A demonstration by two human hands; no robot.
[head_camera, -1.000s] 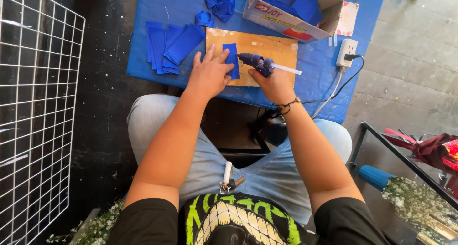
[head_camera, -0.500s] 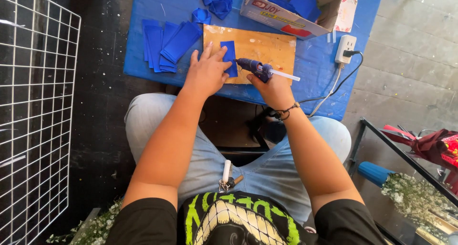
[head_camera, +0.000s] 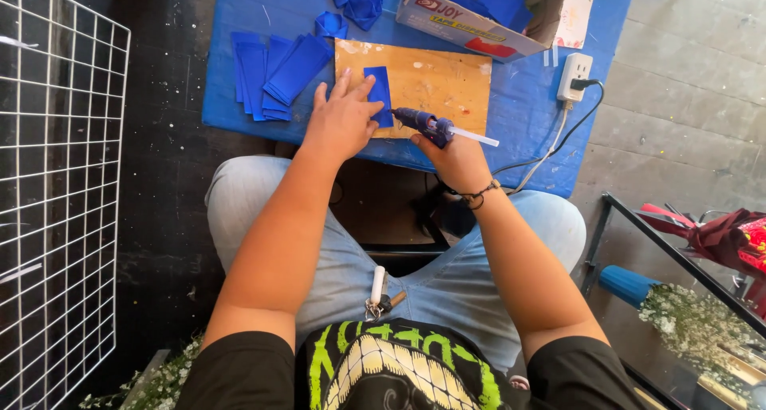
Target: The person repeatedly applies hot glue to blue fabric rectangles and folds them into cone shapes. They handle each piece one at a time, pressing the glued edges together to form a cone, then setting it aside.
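Left hand [head_camera: 341, 123]: flat, fingers spread, pinning the blue strip [head_camera: 379, 95] on the wooden board [head_camera: 427, 83].
Right hand [head_camera: 456, 159]: gripping the glue gun [head_camera: 427, 124], nozzle at the strip's near end.
Care: keep fingertips off the glue line.

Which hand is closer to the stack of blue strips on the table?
Left. The left hand lies on the wooden board, just right of the stack of blue strips. The right hand holds the glue gun farther right, near the table's front edge.

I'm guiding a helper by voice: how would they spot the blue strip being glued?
Find the wooden board on the blue table cover. On its left part one blue strip lies alone, under the left hand's fingertips, by the glue gun. The other strips lie stacked off the board.
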